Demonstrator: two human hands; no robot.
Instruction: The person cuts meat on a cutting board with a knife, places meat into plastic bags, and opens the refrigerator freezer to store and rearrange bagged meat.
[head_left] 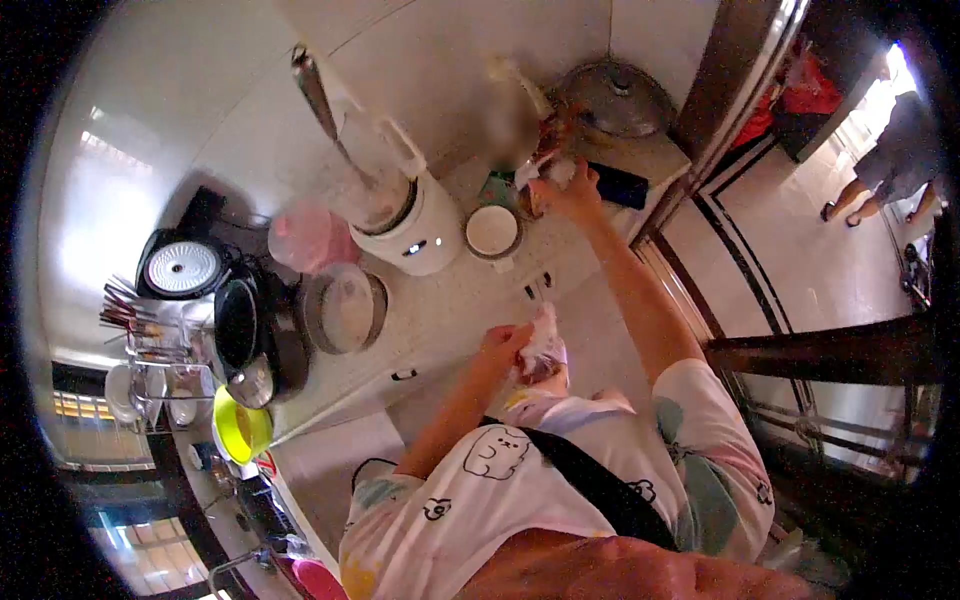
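My left hand [508, 346] is closed on a crumpled, whitish plastic bag [545, 345] in front of my body, below the counter edge. My right hand [570, 192] reaches over the back of the counter. Its fingers are bent around a small whitish thing [562, 170] that is too blurred to name. A white cup [494, 232] with pale contents stands to the left of that hand. Further left is a white blender [425, 235] with a lit display. A metal-handled utensil [318, 95] leans in its jug.
A dark phone-like slab [617, 186] and a large round lid [618, 97] lie behind my right hand. Left of the blender are a pink container [312, 238], a round bowl [345, 308], a dark pan [237, 325] and a yellow-green basin [240, 425]. Another person [895, 165] stands beyond the doorway.
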